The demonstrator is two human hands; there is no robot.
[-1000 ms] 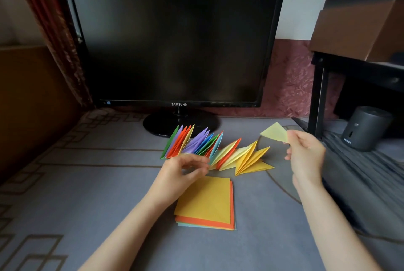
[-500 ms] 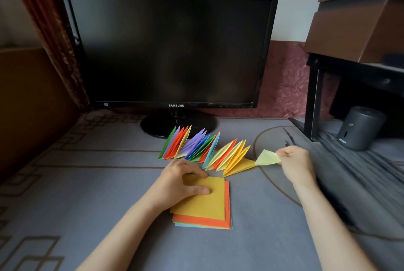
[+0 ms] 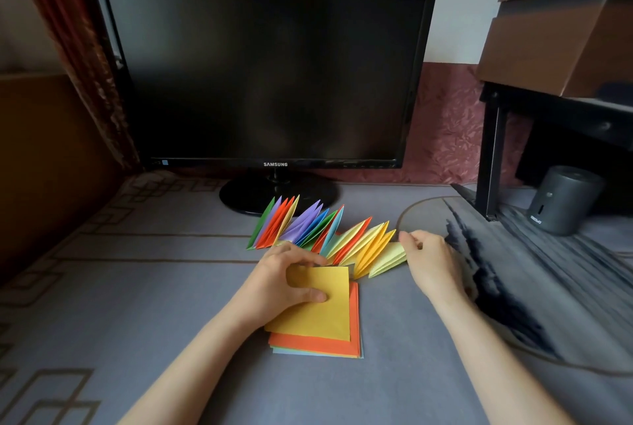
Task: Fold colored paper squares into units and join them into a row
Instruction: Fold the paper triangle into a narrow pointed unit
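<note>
A row of joined folded paper units (image 3: 318, 232) in green, purple, orange, blue and yellow stands on the grey cloth in front of the monitor. At its right end lies a pale yellow-green unit (image 3: 388, 258), and my right hand (image 3: 430, 260) touches it with its fingertips. A stack of paper squares (image 3: 322, 325) lies below the row, a yellow sheet (image 3: 322, 308) on top, orange and light blue beneath. My left hand (image 3: 284, 284) grips the yellow sheet's upper left corner, thumb on top.
A black Samsung monitor (image 3: 267, 71) stands behind the row, its round base (image 3: 239, 196) just beyond the units. A black table leg (image 3: 489, 157) and a dark grey cylinder (image 3: 561, 200) are at the right. A cardboard box (image 3: 561, 30) sits above them.
My right hand brought the pale yellow-green unit down from the air to the row's right end. My left hand moved from the row onto the yellow sheet and took hold of it.
</note>
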